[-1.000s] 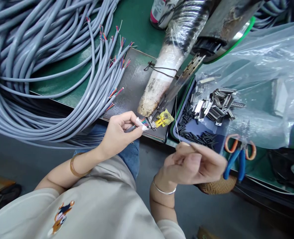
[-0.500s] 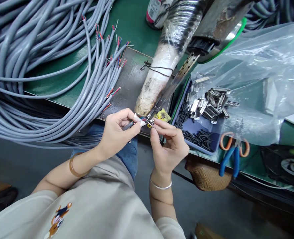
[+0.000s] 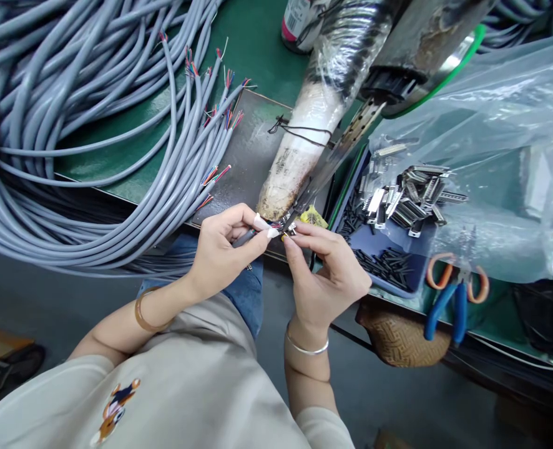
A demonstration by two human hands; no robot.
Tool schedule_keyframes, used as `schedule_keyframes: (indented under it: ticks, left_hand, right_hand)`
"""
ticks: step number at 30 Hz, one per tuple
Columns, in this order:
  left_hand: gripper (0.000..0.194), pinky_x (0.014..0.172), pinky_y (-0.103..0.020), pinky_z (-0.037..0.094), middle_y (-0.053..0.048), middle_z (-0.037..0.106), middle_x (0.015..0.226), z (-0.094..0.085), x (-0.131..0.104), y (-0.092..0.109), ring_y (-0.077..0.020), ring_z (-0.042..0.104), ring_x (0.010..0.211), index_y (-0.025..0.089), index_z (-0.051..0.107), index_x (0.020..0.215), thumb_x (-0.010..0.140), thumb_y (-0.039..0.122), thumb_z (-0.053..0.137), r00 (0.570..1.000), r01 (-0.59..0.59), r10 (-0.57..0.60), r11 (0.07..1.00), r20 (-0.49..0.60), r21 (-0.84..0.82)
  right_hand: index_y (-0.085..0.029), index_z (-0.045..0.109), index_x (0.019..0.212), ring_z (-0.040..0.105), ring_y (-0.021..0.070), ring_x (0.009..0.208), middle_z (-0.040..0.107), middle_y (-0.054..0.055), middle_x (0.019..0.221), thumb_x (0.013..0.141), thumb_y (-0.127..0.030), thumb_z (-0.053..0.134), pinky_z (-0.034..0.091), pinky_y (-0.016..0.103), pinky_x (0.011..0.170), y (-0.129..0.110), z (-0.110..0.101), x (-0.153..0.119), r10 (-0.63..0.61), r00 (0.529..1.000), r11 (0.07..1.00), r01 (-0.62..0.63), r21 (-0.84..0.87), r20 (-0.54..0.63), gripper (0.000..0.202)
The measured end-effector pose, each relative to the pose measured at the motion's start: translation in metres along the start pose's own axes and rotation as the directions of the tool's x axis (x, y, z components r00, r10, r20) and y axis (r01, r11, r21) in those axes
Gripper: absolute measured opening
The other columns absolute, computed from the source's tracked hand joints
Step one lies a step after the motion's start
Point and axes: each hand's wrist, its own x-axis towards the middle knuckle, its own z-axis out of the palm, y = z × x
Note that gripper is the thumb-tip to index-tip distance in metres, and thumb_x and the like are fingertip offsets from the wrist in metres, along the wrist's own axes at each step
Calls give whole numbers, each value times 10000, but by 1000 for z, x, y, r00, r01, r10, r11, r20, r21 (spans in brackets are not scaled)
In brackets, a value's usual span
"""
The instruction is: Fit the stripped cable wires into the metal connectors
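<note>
My left hand (image 3: 225, 249), with white covers on the thumb and index fingertip, pinches the end of a grey cable (image 3: 243, 238). Thin coloured wires (image 3: 273, 223) stick out of that end. Between the thumb and fingers of my right hand (image 3: 327, 268) is a small metal connector (image 3: 291, 228), partly hidden by the fingertips. Both hands meet at the lower tip of a soldering iron (image 3: 316, 181), which slants down from above. Whether a wire touches the connector is too small to tell. A crumpled yellow piece (image 3: 314, 216) lies just behind my right fingers.
Grey cables (image 3: 131, 206) with stripped ends fill the left. A plastic-wrapped hose (image 3: 299, 134) reaches down over a dark metal plate (image 3: 243, 131). At right are a blue bin (image 3: 398, 290) with black tubes, metal connectors (image 3: 417, 196) on clear plastic (image 3: 501, 156), and pliers (image 3: 459, 293).
The camera view has shifted slightly, so the bench things appear further right. My right hand has turned a little outward at the iron tip; my left hand keeps its pinch on the cable.
</note>
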Motion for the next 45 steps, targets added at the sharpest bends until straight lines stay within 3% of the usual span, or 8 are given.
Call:
schedule_keyframes:
  ticks: [20,24,26,29,31,33,39,45]
  left_hand:
    - [143,484,-185,418,-3,654,655,-2,-4,-3,-83,556,544,166,620,721,821,201,717,999,-36,36,993,4,110]
    - [73,455,-180,375,-1,695,719,-4,-7,-6,-44,459,474,163,655,793,840,157,711,989,-149,143,962,43,229]
    - [50,466,-181,403,-14,737,812,-6,-8,-8,-44,472,484,167,686,859,843,144,728,961,-277,268,915,71,293]
    - [48,678,-226,573,-57,793,928,-8,-10,-13,-129,702,731,183,723,917,897,144,704,880,-466,462,800,109,379]
    - [97,824,-262,607,-69,817,956,-9,-11,-16,-166,763,888,192,736,933,938,131,659,830,-544,541,728,137,417]
    - [120,813,-240,600,-60,823,914,-9,-13,-17,-154,773,845,189,732,934,946,112,640,804,-579,573,689,162,436]
    - [108,663,-198,526,-18,788,789,-10,-17,-10,-116,710,667,185,690,870,915,103,637,858,-512,471,760,204,400]
    - [115,610,-190,479,-5,766,799,-11,-17,-6,-95,653,626,177,658,867,865,64,676,902,-432,398,819,168,378]
  right_hand:
    - [-225,661,875,791,145,861,810,5,999,877,-128,772,655,263,760,5,3,-12,47,999,999,-47,24,12,148]
    - [-226,669,880,798,154,859,813,-3,954,871,-118,773,657,260,756,7,1,-15,32,999,999,-32,-12,-13,151]
    - [-227,673,876,799,158,842,811,-4,932,872,-131,776,658,263,743,7,0,-16,27,999,999,-27,-33,-21,141]
    - [-227,676,878,797,163,831,808,0,923,882,-150,770,658,269,728,6,-3,-20,36,999,998,-37,-48,-21,122]
    - [-229,675,882,793,162,828,805,1,923,883,-149,766,654,266,718,4,-4,-21,49,999,998,-50,-39,-16,121]
    - [-230,671,878,782,149,805,796,-8,900,879,-137,767,644,253,712,1,-5,-22,59,998,998,-59,-20,-12,134]
    - [-228,654,875,721,96,690,735,-54,779,873,-114,772,588,184,650,-3,-7,-20,82,997,996,-82,18,-14,164]
    - [-231,657,903,766,146,816,763,-20,870,896,-129,749,626,249,724,-4,-8,-18,26,1000,999,-26,-48,-5,138]
